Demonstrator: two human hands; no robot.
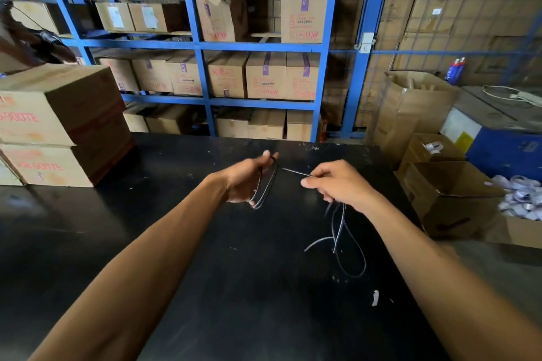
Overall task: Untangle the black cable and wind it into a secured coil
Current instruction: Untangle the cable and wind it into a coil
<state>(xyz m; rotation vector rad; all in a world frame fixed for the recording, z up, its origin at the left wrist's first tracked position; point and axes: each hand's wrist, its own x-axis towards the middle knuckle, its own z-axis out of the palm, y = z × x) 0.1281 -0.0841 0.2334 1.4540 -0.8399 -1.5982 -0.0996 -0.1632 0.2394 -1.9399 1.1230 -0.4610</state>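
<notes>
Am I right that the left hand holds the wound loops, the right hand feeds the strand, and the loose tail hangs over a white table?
Not quite: the table is black, as the head view shows. The left hand does hold the loops and the right hand the strand of the black cable.

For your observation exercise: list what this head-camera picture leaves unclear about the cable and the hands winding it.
- Left hand fingers: behind the palm, so the grip on the loops is hidden.
- Black cable ends: dark on the black table, too thin to find.
- Right hand pinch: fingers cover the contact.
- Knots: too small to tell.
</notes>
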